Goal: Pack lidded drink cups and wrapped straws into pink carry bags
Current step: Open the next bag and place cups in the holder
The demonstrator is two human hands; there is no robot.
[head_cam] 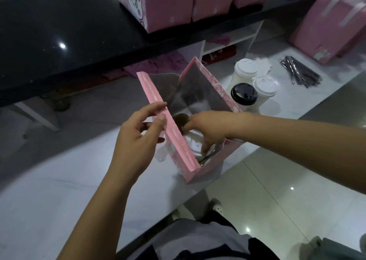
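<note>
Bag first: pink carry bag (208, 169) stands open on the floor (59, 190), its near rim pinched between thumb and fingers of the left hand (138, 135), which spreads the mouth. Right hand (209, 129) is down inside the mouth, fingers and thumb curled over the lid of a white-lidded cup (193, 142) low in the bag. A dark rounded shape (179, 119) just past its fingertips may be a second lid; cannot tell. Judgement: hold the left pinch firm so the walls do not fold in, and seat the cup upright and flat before releasing. Spare cups (244, 94) wait just beyond the right wrist. Wrapped straws (299, 73) lie farther out past them, likely next.
</note>
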